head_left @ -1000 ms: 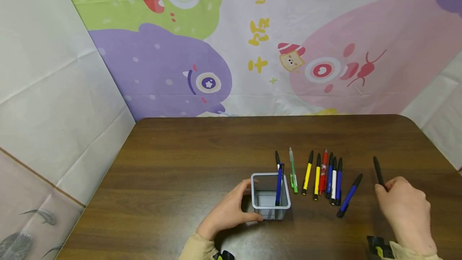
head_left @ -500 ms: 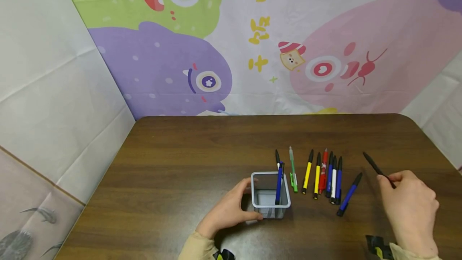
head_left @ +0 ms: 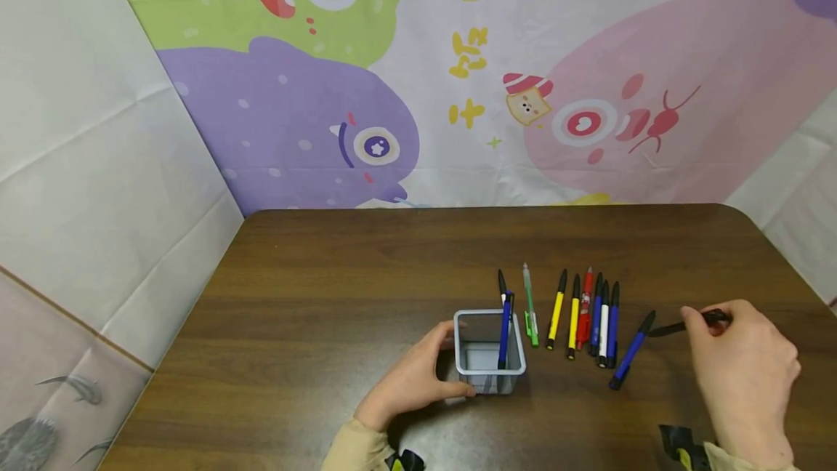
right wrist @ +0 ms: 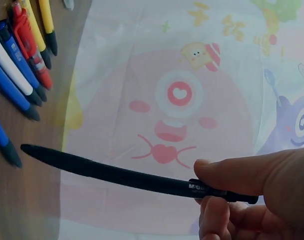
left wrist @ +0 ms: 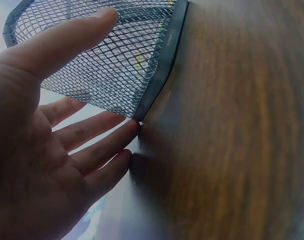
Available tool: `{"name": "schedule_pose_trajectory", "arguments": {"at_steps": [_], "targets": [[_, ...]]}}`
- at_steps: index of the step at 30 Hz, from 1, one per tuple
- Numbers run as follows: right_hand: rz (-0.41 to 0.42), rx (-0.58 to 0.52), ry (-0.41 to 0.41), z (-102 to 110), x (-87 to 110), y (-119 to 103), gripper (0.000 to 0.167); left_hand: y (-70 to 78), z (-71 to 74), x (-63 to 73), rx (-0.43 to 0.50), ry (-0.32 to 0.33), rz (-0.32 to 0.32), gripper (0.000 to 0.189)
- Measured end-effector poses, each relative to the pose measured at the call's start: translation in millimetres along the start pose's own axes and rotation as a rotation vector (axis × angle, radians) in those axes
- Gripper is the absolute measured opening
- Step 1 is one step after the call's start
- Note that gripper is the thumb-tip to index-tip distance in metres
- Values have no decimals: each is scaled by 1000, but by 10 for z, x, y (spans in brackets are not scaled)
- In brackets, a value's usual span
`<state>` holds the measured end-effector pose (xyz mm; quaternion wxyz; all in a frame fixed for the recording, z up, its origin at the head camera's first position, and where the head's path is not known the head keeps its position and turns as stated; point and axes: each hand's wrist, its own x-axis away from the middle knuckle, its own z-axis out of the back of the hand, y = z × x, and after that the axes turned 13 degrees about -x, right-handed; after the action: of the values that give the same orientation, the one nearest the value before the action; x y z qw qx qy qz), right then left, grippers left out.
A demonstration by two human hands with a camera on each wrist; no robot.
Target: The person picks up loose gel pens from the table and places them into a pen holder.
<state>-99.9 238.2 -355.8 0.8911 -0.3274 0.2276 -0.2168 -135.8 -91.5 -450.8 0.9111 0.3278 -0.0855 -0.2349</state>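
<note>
My left hand (head_left: 415, 385) spans the near left corner of a grey mesh pen holder (head_left: 490, 375), thumb on its front and fingers at its left side; the left wrist view shows the thumb (left wrist: 77, 40) against the mesh. A blue pen (head_left: 506, 333) leans inside the holder. My right hand (head_left: 745, 373) pinches a black pen (right wrist: 122, 175) near its clip end between thumb and fingers, above the table's right part. In the head view its tip points left, close to the top of a slanted blue pen (head_left: 632, 351); whether they touch I cannot tell.
Right of the holder lie a green clear pen (head_left: 530, 307), yellow pens (head_left: 556, 310), a red pen (head_left: 585, 311), a white pen (head_left: 604, 325) and more blue pens (head_left: 613, 325). A black-tipped pen (head_left: 501, 282) shows behind the holder. A printed cloth (head_left: 471, 166) hangs at the table's back.
The black pen has swung in my right hand from pointing away to pointing left, its tip now by the slanted blue pen. My left hand and the holder have stayed put.
</note>
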Motion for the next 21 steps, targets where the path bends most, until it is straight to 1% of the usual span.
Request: {"name": "schedule_pose_trajectory", "arguments": {"at_steps": [5, 9, 13, 18, 21], "targets": [[46, 0, 55, 17, 25, -33, 28, -6, -2, -5, -3, -4, 7, 82], [83, -11, 76, 18, 39, -50, 28, -6, -3, -4, -20, 3, 7, 81], [96, -34, 78, 9, 47, -65, 27, -6, -3, -1, -23, 5, 8, 81], [114, -96, 122, -3, 36, -106, 28, -7, 0, -3, -19, 1, 10, 81], [116, -140, 129, -9, 32, -128, 30, -6, 1, -1, -17, 1, 11, 81]]}}
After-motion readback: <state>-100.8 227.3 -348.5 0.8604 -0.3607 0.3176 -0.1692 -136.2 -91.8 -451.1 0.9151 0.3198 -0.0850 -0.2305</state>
